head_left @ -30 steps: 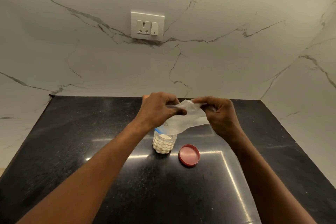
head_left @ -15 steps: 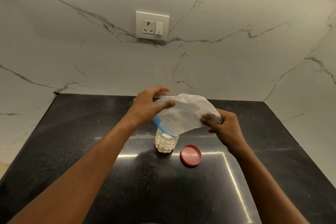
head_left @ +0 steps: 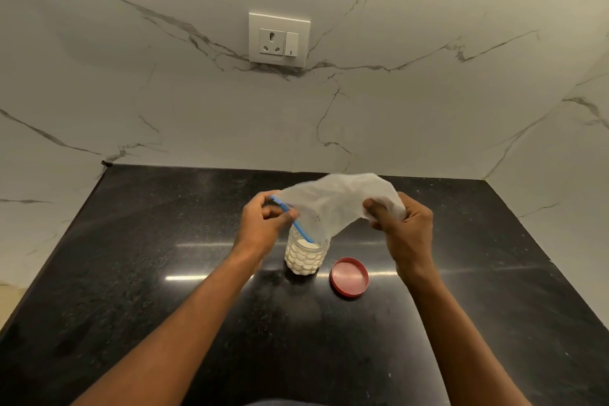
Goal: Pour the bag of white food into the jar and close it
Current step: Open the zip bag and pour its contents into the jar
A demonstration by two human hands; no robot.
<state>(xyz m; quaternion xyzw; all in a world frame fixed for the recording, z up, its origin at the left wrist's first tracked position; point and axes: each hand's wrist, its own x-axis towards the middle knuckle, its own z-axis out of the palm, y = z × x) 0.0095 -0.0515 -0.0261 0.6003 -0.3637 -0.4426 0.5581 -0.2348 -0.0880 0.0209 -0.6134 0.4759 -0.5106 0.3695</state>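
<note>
A clear textured jar (head_left: 304, 257) stands open on the black counter, filled with white food nearly to its rim. Above it hangs a limp, see-through zip bag (head_left: 333, 204) with a blue seal strip, its mouth tilted down over the jar's opening. My left hand (head_left: 263, 224) pinches the bag at the blue strip, just left of the jar. My right hand (head_left: 405, 227) grips the bag's crumpled bottom end, held higher and to the right. The red lid (head_left: 349, 277) lies flat on the counter right of the jar.
The black stone counter (head_left: 164, 273) runs back to a white marble wall with a socket and switch plate (head_left: 279, 39). A second marble wall closes the right side. The counter's left edge drops off at the lower left.
The bag has spread out and its bottom has been lifted. My left hand moved to the blue seal strip, and my right hand shifted right and up with the bag's end.
</note>
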